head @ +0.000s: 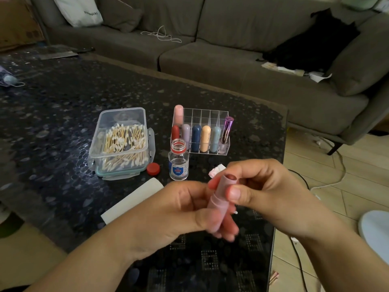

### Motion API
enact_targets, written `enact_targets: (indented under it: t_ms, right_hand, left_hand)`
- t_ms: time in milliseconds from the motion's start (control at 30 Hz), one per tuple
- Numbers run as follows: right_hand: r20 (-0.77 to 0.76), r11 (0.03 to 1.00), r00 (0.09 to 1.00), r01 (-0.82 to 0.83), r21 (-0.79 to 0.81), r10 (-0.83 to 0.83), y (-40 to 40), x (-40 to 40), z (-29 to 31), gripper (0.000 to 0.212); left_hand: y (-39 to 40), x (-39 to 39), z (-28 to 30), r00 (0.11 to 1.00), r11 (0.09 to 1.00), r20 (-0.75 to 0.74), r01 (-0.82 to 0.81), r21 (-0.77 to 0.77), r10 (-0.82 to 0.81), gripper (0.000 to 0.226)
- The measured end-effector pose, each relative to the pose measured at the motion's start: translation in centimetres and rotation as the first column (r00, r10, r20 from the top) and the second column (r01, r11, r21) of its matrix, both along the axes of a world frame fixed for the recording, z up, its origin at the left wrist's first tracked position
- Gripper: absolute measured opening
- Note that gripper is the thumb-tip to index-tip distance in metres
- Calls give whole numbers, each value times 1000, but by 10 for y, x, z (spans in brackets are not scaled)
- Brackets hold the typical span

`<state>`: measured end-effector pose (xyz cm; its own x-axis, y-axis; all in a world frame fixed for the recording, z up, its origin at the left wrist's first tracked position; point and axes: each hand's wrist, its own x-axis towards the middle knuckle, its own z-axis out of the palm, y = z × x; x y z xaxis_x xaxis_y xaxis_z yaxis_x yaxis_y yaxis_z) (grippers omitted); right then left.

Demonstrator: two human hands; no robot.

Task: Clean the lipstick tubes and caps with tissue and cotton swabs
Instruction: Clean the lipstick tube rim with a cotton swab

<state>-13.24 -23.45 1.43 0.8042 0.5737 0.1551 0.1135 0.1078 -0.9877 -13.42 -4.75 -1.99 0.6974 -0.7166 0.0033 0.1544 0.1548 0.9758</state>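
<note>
A pink lipstick tube (220,202), uncapped with a dark red tip showing, is held upright above the table's near edge. My left hand (185,209) grips its lower body. My right hand (265,190) pinches its upper part, thumb on the front. A white swab tip (235,212) pokes out below my right thumb. A crumpled stained tissue (215,170) lies just behind my hands. A clear box of cotton swabs (121,142) stands to the left.
A clear organizer (210,121) holds several capped lipsticks. In front of it stand an open small bottle of clear liquid (178,163) and its red cap (153,169). A white folded tissue (134,199) lies near left. The dark table's edge (280,186) runs along the right.
</note>
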Motion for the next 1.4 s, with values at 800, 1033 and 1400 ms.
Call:
enact_targets:
  t_ms: [800, 1033, 1400]
  right_hand:
    - [270, 663, 884, 465, -586, -381, 13, 24, -25, 23]
    - [541, 467, 839, 457, -757, 56, 39, 35, -64, 35]
    - [476, 680, 807, 568, -464, -349, 28, 37, -36, 16]
  left_hand:
    - [29, 8, 2, 755, 725, 264, -653, 218, 601, 12]
    - [38, 9, -1, 709, 673, 317, -702, 234, 630, 19]
    - [35, 13, -1, 748, 703, 265, -663, 259, 608, 18]
